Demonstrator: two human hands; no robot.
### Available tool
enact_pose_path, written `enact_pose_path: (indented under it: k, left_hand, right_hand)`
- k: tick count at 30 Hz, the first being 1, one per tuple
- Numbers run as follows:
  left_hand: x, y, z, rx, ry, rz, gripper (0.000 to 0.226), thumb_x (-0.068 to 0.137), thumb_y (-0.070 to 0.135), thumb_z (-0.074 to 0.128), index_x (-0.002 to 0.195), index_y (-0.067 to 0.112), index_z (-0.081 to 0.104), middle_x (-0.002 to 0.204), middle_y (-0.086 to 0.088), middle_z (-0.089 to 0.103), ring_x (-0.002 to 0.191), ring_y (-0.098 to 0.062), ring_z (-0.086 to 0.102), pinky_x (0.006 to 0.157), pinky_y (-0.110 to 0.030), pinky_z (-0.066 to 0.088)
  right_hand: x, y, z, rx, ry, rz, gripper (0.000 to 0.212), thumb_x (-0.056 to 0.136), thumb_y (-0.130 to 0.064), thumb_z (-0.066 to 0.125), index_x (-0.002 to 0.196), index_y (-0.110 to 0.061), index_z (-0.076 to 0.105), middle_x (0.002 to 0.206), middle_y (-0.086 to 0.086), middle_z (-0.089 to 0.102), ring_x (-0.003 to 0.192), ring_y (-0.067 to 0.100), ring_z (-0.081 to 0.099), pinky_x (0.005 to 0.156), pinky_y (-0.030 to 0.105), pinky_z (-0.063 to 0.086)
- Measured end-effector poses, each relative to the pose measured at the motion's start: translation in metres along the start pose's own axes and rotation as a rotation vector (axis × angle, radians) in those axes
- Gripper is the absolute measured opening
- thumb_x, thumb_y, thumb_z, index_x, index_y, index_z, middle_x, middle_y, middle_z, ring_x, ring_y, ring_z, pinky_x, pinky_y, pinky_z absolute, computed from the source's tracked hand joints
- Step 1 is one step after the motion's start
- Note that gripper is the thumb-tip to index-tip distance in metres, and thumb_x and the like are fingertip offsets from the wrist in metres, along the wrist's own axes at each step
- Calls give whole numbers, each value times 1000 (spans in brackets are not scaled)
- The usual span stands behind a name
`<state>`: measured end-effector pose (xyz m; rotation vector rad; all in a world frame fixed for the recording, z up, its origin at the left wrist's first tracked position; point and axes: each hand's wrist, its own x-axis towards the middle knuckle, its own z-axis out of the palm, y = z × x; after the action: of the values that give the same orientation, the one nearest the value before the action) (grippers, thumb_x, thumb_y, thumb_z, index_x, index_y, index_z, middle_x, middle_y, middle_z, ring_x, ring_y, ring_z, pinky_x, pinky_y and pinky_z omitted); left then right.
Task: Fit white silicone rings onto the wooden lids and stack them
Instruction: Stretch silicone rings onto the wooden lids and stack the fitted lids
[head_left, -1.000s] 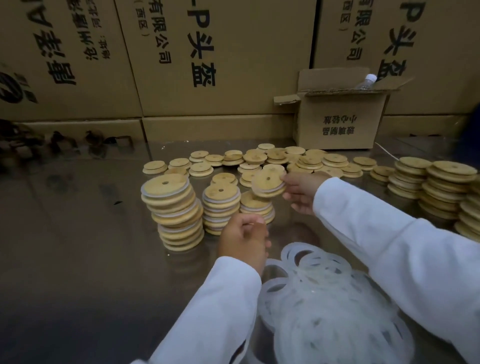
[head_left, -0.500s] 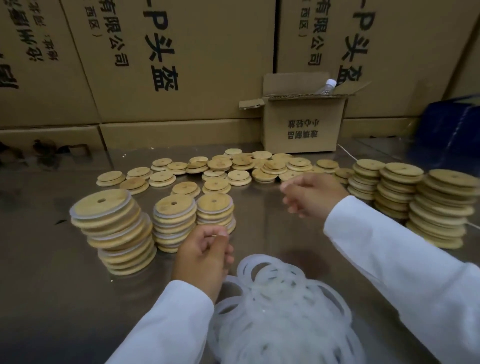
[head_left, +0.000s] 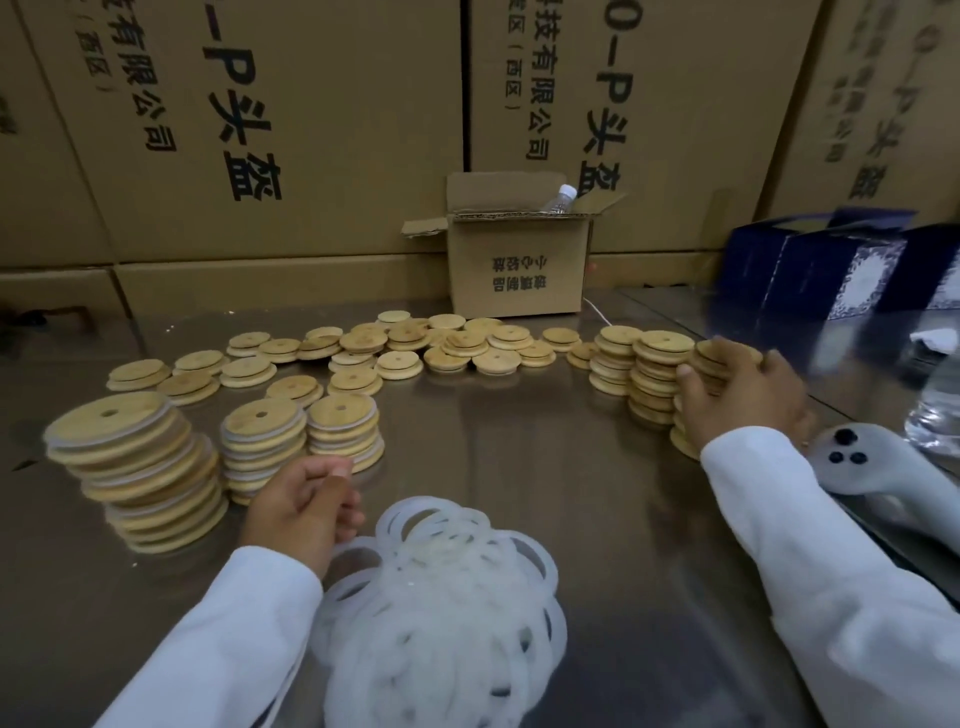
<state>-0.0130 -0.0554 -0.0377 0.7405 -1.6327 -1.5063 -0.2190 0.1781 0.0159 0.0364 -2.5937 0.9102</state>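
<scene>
Frame right: the right hand (head_left: 737, 400) curls around the top of a bare lid stack (head_left: 719, 352); lift one lid only. The left hand (head_left: 306, 504), curled beside the ring pile (head_left: 441, 597) low centre, may hold a ring; I cannot tell.

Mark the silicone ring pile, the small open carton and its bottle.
silicone ring pile (head_left: 441, 618), head view, middle.
small open carton (head_left: 519, 270), head view, front wall.
bottle (head_left: 557, 204), head view, clear shoulder.
</scene>
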Motion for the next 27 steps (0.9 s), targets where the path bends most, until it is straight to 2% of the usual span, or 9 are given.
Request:
enact_pose_path:
  k: [2, 6, 10, 13, 15, 18, 21, 24, 27]
  left_hand:
    - [-1, 1, -1, -4, -1, 5, 22, 89, 2, 52, 76, 16, 61, 60, -8, 58, 53, -23, 51, 53, -30, 42]
    - [-4, 3, -2, -23, 8, -2, 20, 90, 2, 50, 77, 15, 61, 62, -9, 57, 55, -23, 51, 54, -30, 43]
    - [-4, 7, -2, -43, 17, -19, 17, 91, 3, 50, 80, 11, 61, 64, -9, 56, 54, -21, 51, 46, -25, 46]
    - [-1, 11, -5, -57, 31, -9, 16, 91, 5, 50, 83, 13, 61, 67, -8, 57, 57, -20, 53, 46, -25, 47]
    - [2, 17, -8, -92, 23, 9, 17, 91, 4, 49, 83, 14, 60, 69, -8, 58, 59, -21, 54, 44, -20, 48]
    - [1, 27, -13, -181, -37, 3, 15, 91, 6, 50, 87, 14, 62, 71, -7, 61, 62, -20, 59, 48, -19, 52]
    - [-6, 33, -13, -272, -209, -13, 16, 86, 20, 52, 91, 10, 65, 70, -6, 67, 61, -17, 64, 52, -23, 55]
    - [-15, 35, -9, -327, -397, -103, 37, 72, 37, 52, 85, 9, 71, 76, -12, 71, 63, -21, 67, 52, -27, 55]
    - [-20, 34, -8, -343, -473, -125, 28, 70, 27, 54, 80, 6, 71, 70, -11, 71, 60, -20, 68, 50, -26, 54]
  right_hand:
    - [2, 4, 5, -11, -17, 19, 42, 89, -41, 51, 129, -34, 44, 148, 9, 29, 136, 34, 24, 111, 54, 18]
    - [6, 5, 6, -67, 95, -2, 33, 89, -37, 55, 121, -29, 53, 134, 13, 42, 126, 36, 35, 109, 53, 23]
    - [1, 3, 6, -97, 154, -51, 32, 89, -33, 55, 119, -22, 53, 131, 17, 41, 126, 36, 34, 109, 52, 22]
    - [-7, -7, 2, -36, 258, -248, 28, 88, -26, 56, 115, -18, 55, 131, 18, 41, 125, 36, 34, 108, 53, 21]
    - [-24, -22, 1, 69, 289, -465, 28, 84, -19, 62, 111, -12, 60, 127, 23, 46, 121, 41, 39, 103, 53, 29]
    - [-64, -52, 5, 253, 198, -811, 29, 75, -12, 72, 103, -4, 67, 119, 29, 53, 110, 45, 49, 93, 49, 38]
    - [-108, -74, 11, 353, 46, -1134, 26, 72, -17, 74, 96, -7, 70, 114, 25, 57, 104, 43, 55, 91, 43, 40]
    - [-132, -79, 16, 440, -130, -1222, 25, 75, -24, 69, 96, -10, 70, 116, 20, 58, 107, 38, 55, 91, 40, 41]
    - [-138, -75, 22, 520, -302, -1190, 31, 71, -21, 74, 101, -12, 68, 122, 13, 56, 112, 31, 54, 93, 41, 44]
